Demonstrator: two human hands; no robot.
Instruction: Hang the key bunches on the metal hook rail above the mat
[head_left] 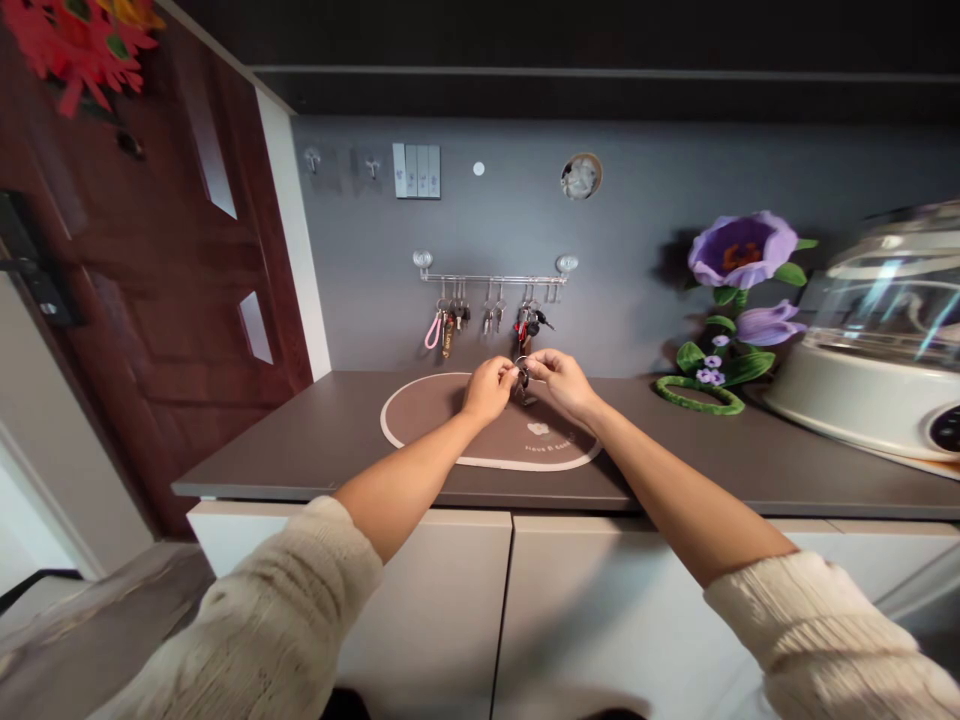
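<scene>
The left grip and right grip are both closed, their fingertips pinching opposite sides of a key ring between them. A small bunch of keys hangs from the ring, just above the oval mat on the tabletop. A close pinch like this seems to steady the ring well. Beyond the grips, more keys hang from a wall rail.

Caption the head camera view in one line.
Left hand and right hand pinch a silver metal key ring over a cream-edged brown oval mat.
</scene>
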